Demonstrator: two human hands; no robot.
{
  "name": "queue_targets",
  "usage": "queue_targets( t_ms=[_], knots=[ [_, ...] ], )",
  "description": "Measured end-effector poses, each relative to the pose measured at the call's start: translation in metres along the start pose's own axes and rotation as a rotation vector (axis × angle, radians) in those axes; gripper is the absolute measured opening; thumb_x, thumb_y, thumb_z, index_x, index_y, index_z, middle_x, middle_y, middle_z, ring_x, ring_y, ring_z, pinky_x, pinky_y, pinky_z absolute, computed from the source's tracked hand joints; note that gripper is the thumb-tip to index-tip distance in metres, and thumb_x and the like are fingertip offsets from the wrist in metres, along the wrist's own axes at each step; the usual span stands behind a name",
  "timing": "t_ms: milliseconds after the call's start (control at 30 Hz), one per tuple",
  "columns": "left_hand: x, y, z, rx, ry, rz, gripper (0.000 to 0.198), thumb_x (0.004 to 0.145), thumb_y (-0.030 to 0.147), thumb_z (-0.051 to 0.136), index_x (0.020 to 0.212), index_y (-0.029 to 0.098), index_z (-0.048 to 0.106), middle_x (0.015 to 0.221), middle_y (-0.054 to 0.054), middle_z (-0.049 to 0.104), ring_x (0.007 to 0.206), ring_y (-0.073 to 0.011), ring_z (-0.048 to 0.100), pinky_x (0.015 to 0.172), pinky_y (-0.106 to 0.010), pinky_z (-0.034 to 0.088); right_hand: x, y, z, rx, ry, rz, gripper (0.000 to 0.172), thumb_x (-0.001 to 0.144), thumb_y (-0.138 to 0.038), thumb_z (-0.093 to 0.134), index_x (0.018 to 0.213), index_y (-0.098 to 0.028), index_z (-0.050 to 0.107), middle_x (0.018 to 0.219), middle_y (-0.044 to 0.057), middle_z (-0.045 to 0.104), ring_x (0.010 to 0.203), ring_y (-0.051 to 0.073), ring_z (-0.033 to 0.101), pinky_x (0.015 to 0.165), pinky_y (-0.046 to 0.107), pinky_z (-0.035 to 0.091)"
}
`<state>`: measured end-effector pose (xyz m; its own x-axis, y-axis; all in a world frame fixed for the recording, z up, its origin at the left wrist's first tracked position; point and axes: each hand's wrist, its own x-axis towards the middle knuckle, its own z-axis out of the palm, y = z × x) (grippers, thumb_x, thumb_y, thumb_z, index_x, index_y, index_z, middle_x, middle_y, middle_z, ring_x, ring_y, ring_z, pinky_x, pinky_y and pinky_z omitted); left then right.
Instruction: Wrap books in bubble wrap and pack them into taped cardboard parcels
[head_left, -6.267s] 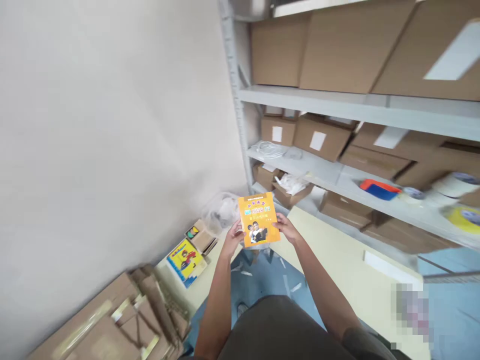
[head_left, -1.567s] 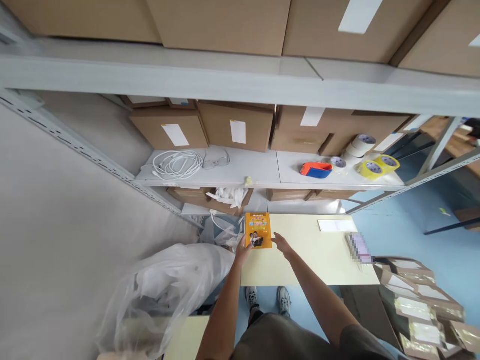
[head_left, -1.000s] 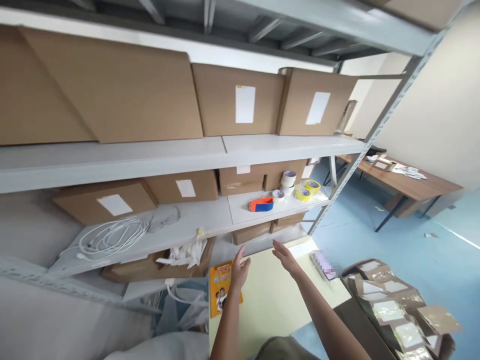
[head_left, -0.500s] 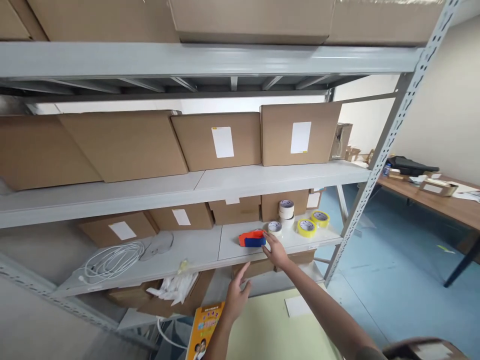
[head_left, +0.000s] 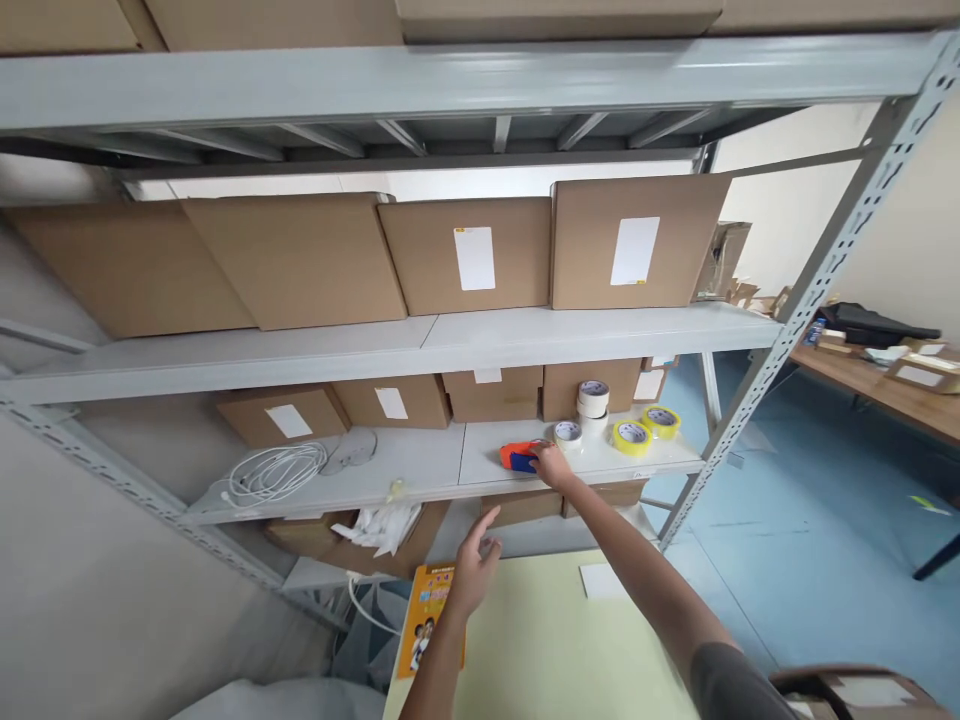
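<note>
My right hand (head_left: 553, 466) reaches onto the grey shelf (head_left: 420, 475) and closes over an orange and blue tape dispenser (head_left: 517, 458). My left hand (head_left: 475, 567) hovers open above the pale yellow table (head_left: 555, 650), holding nothing, its fingers loosely spread. An orange book (head_left: 427, 620) lies flat at the table's left edge, just below and left of that hand.
Tape rolls, white (head_left: 592, 397) and yellow (head_left: 632, 436), stand right of the dispenser. A white cable coil (head_left: 274, 472) lies at the shelf's left. Cardboard boxes (head_left: 465, 255) fill the shelves. A white paper (head_left: 600, 580) lies on the table. A wooden desk (head_left: 885, 385) stands far right.
The book was put down on the table and both hands let go. My right hand has gone up to the shelf and now rests on the tape dispenser.
</note>
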<state>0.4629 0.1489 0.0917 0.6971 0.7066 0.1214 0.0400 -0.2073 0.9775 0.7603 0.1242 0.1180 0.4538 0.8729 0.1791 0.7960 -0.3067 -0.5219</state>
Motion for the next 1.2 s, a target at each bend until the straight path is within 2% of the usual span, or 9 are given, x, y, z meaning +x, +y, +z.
queue_targets(
  t_ms=[133, 267, 433, 600, 700, 800, 900, 1067, 1200],
  knots=[
    [-0.018, 0.0, -0.024, -0.018, -0.01, 0.016, 0.054, 0.09, 0.039, 0.068, 0.143, 0.029, 0.068, 0.152, -0.009, 0.063, 0.143, -0.0282, 0.057, 0.114, -0.038, 0.049, -0.052, -0.017, 0.003, 0.058, 0.141, 0.032, 0.036, 0.087, -0.009, 0.068, 0.117, -0.025, 0.079, 0.131, 0.01, 0.074, 0.128, 0.031, 0.063, 0.111, 0.042, 0.045],
    [-0.039, -0.015, -0.053, -0.062, -0.032, 0.009, 0.05, 0.091, 0.039, 0.066, 0.14, 0.027, 0.069, 0.15, -0.01, 0.064, 0.142, -0.0285, 0.057, 0.113, -0.038, 0.049, -0.123, -0.033, 0.027, 0.035, 0.238, 0.105, 0.034, 0.087, -0.017, 0.074, 0.119, -0.027, 0.078, 0.137, 0.009, 0.072, 0.136, 0.034, 0.057, 0.115, 0.047, 0.043],
    [-0.066, -0.051, -0.077, -0.101, -0.062, -0.06, 0.051, 0.09, 0.04, 0.067, 0.138, 0.026, 0.069, 0.148, -0.011, 0.065, 0.141, -0.0287, 0.057, 0.11, -0.039, 0.052, -0.207, -0.041, 0.077, -0.029, 0.206, 0.272, 0.023, 0.089, -0.023, 0.072, 0.11, -0.026, 0.08, 0.129, 0.011, 0.075, 0.126, 0.033, 0.063, 0.107, 0.043, 0.05],
    [-0.095, -0.073, -0.08, -0.134, -0.069, -0.12, 0.05, 0.089, 0.039, 0.067, 0.137, 0.026, 0.069, 0.148, -0.011, 0.065, 0.14, -0.0289, 0.059, 0.108, -0.039, 0.054, -0.269, -0.027, 0.121, 0.003, 0.118, 0.49, 0.023, 0.087, -0.021, 0.069, 0.107, -0.029, 0.078, 0.126, 0.007, 0.076, 0.12, 0.03, 0.067, 0.102, 0.039, 0.052],
    [-0.109, -0.076, -0.073, -0.136, -0.052, -0.136, 0.051, 0.089, 0.04, 0.066, 0.138, 0.026, 0.069, 0.148, -0.012, 0.065, 0.139, -0.0289, 0.06, 0.107, -0.038, 0.055, -0.297, -0.005, 0.136, 0.017, 0.055, 0.626, 0.026, 0.084, -0.019, 0.069, 0.107, -0.027, 0.077, 0.12, 0.007, 0.078, 0.115, 0.031, 0.07, 0.097, 0.037, 0.052],
    [-0.122, -0.082, -0.062, -0.118, -0.04, -0.166, 0.052, 0.089, 0.042, 0.067, 0.138, 0.025, 0.068, 0.148, -0.013, 0.065, 0.137, -0.0288, 0.061, 0.108, -0.039, 0.055, -0.322, 0.027, 0.144, -0.03, -0.026, 0.734, 0.018, 0.085, -0.02, 0.066, 0.1, -0.023, 0.077, 0.117, 0.01, 0.078, 0.109, 0.032, 0.072, 0.093, 0.036, 0.051],
    [-0.133, -0.091, -0.045, -0.103, -0.023, -0.202, 0.054, 0.089, 0.046, 0.068, 0.138, 0.023, 0.068, 0.146, -0.015, 0.066, 0.134, -0.0298, 0.063, 0.109, -0.043, 0.054, -0.347, 0.061, 0.15, 0.016, -0.034, 0.821, 0.014, 0.087, -0.025, 0.065, 0.095, -0.021, 0.076, 0.107, 0.012, 0.079, 0.108, 0.031, 0.072, 0.092, 0.037, 0.05],
    [-0.147, -0.104, -0.002, -0.074, -0.034, -0.255, 0.059, 0.087, 0.053, 0.071, 0.137, 0.022, 0.067, 0.141, -0.016, 0.068, 0.127, -0.0292, 0.068, 0.11, -0.045, 0.053, -0.388, 0.106, 0.155, 0.135, -0.045, 0.917, 0.015, 0.085, -0.024, 0.069, 0.097, -0.022, 0.076, 0.093, 0.011, 0.078, 0.106, 0.032, 0.073, 0.091, 0.039, 0.05],
    [-0.151, -0.103, 0.04, -0.06, -0.075, -0.288, 0.06, 0.086, 0.054, 0.072, 0.137, 0.022, 0.067, 0.14, -0.016, 0.07, 0.124, -0.0275, 0.069, 0.108, -0.043, 0.054, -0.404, 0.118, 0.155, 0.157, -0.105, 0.928, 0.025, 0.082, -0.018, 0.069, 0.106, -0.023, 0.077, 0.096, 0.01, 0.079, 0.104, 0.031, 0.074, 0.092, 0.039, 0.05]
  ],
)
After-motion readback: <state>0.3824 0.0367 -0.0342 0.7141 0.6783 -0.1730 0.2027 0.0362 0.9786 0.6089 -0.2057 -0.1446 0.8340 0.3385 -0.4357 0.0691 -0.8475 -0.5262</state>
